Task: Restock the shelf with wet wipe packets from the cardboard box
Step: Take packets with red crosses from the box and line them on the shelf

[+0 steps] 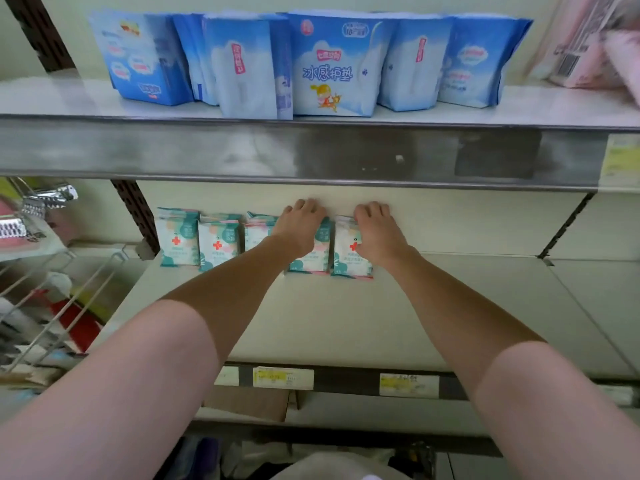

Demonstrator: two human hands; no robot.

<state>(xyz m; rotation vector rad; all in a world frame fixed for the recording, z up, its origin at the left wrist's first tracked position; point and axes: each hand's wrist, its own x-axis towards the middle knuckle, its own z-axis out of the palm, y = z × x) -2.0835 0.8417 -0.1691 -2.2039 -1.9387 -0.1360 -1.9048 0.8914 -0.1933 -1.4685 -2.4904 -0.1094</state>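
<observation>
Open shelf to the right, packets and hands filling the back left.

The shelf (346, 323) is bare across its front and to the right of the rightmost packet (348, 258), up to the right bracket (568, 223). Five packets (218, 245) stand in a row along the back wall, close together, with the left hand (300, 227) and right hand (375, 233) resting over the last two. The upper shelf (311, 152) overhangs above; the left upright (135, 213) and wire racks (62, 289) close the left side.
</observation>
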